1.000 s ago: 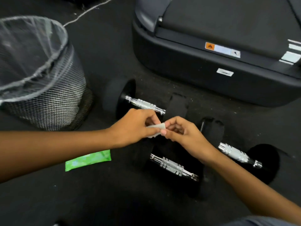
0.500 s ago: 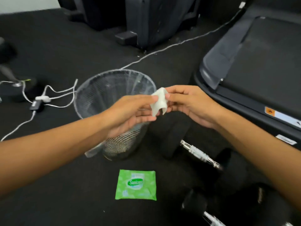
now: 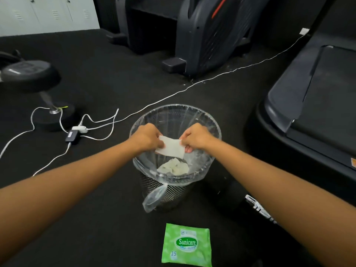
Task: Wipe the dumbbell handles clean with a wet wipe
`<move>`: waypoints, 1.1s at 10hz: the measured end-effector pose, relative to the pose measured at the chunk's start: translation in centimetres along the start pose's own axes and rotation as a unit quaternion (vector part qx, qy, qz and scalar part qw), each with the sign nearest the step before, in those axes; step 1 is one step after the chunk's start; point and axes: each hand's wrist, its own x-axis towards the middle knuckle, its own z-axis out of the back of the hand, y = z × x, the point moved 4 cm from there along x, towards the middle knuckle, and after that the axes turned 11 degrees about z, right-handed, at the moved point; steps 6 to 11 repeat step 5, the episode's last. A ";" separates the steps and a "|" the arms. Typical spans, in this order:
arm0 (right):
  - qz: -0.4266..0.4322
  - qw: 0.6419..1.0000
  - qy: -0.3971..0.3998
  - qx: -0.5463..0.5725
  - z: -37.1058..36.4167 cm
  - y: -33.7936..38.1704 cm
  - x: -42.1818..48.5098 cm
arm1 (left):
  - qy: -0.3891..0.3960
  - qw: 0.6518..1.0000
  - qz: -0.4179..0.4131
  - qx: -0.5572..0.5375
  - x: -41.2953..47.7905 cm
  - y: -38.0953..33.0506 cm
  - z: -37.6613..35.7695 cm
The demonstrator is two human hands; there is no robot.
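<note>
Both hands have gone forward over the bin since a moment ago, and the wipe that was bunched between them is now pulled out flat. Fingers (image 3: pixel 159 140) of the left hand (image 3: pixel 147 138) are clamped on the left edge of the wet wipe (image 3: pixel 171 148). The right hand (image 3: pixel 195 138) pinches the opposite edge, knuckles up. The sheet's long axis runs from hand to hand, dipping a little toward the right, and its lower edge hangs free.

It sits directly above the mouth of the mesh bin (image 3: pixel 173 195), which is lined with a clear plastic liner (image 3: pixel 154 197). Crumpled wipes (image 3: pixel 173 168) lie inside on the near side.

A chrome dumbbell handle (image 3: pixel 258 208) lies on the dark floor (image 3: pixel 106 199) to the right of the bin. It slants from upper left down to lower right, and its far end is hidden under the right forearm (image 3: pixel 279 189).

A green Sanicare pack of wipes (image 3: pixel 186 245) lies flat on the floor just in front of the bin.

A treadmill (image 3: pixel 317 93) fills the right side. A white cable (image 3: pixel 212 79) runs from it across the floor behind the bin to a power adapter (image 3: pixel 71 136) on the left. Beyond that another dumbbell (image 3: pixel 28 74) stands on end, leaning, and a dark exercise machine (image 3: pixel 202 35) stands at the back.
</note>
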 end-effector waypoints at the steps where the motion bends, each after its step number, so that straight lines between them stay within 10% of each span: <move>1: -0.026 0.998 0.027 -0.041 -1.4 -0.6 0.3 | 0.038 0.997 0.027 0.069 0.1 0.0 -1.1; 5: 0.140 0.977 -0.095 -0.131 4.5 0.1 -3.7 | 0.021 0.992 -0.090 0.088 -1.9 -7.0 -2.2; 11: 0.140 0.977 -0.095 -0.131 4.5 0.1 -3.7 | 0.021 0.992 -0.090 0.088 -1.9 -7.0 -2.2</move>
